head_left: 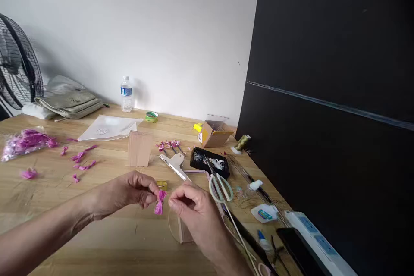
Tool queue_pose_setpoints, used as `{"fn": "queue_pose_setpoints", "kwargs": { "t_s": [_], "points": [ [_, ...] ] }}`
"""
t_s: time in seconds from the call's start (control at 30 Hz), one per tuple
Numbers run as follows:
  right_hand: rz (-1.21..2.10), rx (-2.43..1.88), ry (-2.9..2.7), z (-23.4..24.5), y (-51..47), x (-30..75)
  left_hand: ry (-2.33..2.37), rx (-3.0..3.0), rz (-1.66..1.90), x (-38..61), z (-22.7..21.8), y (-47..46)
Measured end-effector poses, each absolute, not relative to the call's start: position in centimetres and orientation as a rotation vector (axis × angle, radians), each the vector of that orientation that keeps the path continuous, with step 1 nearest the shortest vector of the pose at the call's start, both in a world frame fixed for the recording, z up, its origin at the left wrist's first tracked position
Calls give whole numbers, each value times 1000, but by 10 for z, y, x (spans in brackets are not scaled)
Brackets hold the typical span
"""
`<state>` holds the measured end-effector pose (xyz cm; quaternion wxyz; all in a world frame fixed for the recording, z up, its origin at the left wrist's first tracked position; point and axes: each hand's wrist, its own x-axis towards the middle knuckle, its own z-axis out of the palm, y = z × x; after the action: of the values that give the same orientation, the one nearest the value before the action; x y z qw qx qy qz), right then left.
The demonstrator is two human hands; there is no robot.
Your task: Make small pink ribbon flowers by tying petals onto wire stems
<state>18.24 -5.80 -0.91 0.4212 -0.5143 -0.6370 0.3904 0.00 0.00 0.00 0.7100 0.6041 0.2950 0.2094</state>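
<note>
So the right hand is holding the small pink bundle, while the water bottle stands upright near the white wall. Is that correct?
Not quite: the head view shows the left hand holding the small pink bundle. The water bottle does stand upright near the white wall.

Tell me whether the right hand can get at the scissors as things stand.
Probably yes: the scissors lie close beside the right hand, handles uncovered, though that hand looks pinched on a thin strand and would likely have to let go first.
</note>
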Motion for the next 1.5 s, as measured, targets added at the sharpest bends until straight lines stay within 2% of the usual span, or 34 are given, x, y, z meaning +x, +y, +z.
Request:
{"fn": "queue_pose_setpoints", "kwargs": {
  "t_s": [0.5, 0.93, 1.1, 1.2, 1.3, 1.5],
  "points": [
    [1444, -1035, -1103, -28, -48, 179, 645, 980, 633, 3, -16, -22],
    [1702, -770, -591, -51, -52, 155, 579, 822, 958, 27, -30, -44],
    [1727, -760, -569, -51, -57, 153, 649, 880, 1034, 33, -31, -47],
    [1644, -843, -683, -54, -59, 155, 722, 913, 1067, 31, -31, -45],
    [1412, -954, -889, -60, -61, 159, 809, 909, 1119, 30, -30, -44],
    [426, -1206, -1373, -57, -69, 165, 896, 873, 1099, 31, -34, -44]
  ]
}}
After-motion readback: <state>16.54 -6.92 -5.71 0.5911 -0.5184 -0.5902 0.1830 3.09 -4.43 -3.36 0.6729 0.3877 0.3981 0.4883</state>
